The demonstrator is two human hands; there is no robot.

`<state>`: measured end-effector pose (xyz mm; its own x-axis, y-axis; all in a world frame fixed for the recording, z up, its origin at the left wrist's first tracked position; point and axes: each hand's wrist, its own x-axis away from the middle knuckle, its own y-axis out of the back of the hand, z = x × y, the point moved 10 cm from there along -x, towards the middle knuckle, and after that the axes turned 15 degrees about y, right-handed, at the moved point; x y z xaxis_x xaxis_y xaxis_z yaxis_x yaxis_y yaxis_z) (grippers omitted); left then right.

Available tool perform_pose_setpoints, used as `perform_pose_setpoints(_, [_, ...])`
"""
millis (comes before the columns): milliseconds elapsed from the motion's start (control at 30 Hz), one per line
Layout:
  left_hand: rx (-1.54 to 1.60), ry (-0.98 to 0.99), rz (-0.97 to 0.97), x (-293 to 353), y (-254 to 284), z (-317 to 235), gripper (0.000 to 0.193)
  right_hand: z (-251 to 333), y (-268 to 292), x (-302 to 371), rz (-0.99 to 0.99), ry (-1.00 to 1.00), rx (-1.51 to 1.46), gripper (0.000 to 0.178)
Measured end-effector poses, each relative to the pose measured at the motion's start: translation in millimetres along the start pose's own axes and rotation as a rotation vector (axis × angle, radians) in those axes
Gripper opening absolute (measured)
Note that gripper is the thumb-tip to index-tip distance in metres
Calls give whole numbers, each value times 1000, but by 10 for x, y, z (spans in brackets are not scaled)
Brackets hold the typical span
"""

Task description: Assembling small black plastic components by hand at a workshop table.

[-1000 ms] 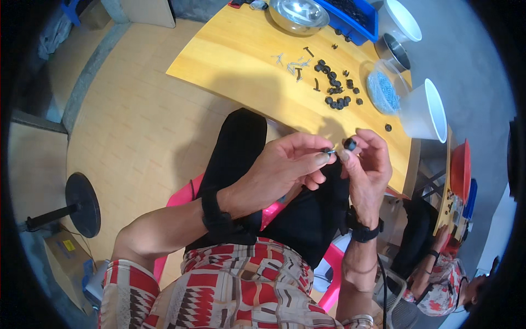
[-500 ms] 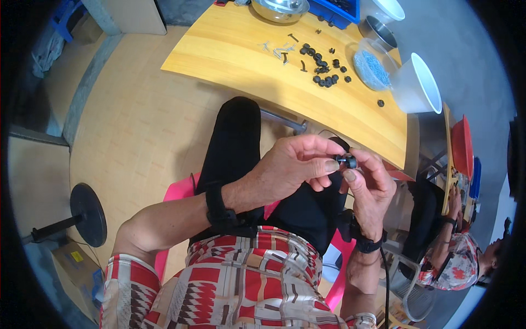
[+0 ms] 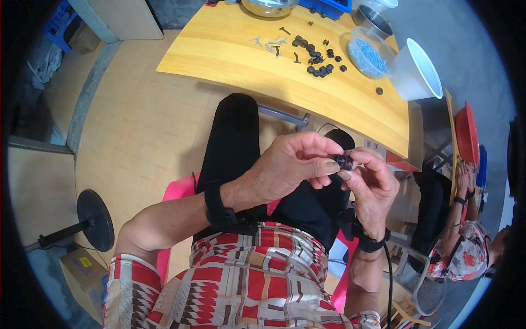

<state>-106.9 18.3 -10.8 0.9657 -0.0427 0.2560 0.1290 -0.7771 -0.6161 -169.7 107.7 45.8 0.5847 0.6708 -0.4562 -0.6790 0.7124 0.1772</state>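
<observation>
Item 1, black part (image 3: pixel 344 161): sm., roundish, 1 pc. or 2 mated, can't tell; ends mostly hidden. Loc.: btwn. your fingertips, over your R thigh, off the near edge of the table (image 3: pixel 230 60).

Your L hand (image 3: pixel 285 167): thumb + forefinger pinching the black part's L end.
Your R hand (image 3: pixel 372 178): thumb + forefinger pinching its R end; tips nearly meet yours on the L.

Handling (est.): light, stiff, prob. hard plastic or rubber; low breakage risk, but smooth & round, so may roll or slip from a loose pinch. Best hold: around the outer rim, pads opp. each other, clear of the mid. join.

Stock on table: loose black round pcs. (image 3: pixel 316 72), clustered; sm. grey metal pins (image 3: pixel 269 47); dark T-shaped pcs. (image 3: pixel 297 57) nr. them; clear tub (image 3: pixel 390 59) w/ blue bits (image 3: pixel 366 55); white bucket (image 3: pixel 411 77) just beside tub.
</observation>
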Motion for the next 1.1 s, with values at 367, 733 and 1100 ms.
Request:
perform_pose_setpoints(367, [-13, -27, -7, 24, 1, -25, 26, 138, -34, -14, 71, 155, 239, 26])
perform_pose_setpoints(733, [-68, -21, -5, 36, -26, -39, 28, 99, 39, 58, -20, 58, 100, 30])
perform_pose_setpoints(1100, [23, 1, 82, 51, -109, -18, 28, 231, 112, 45, -19, 177, 134, 30])
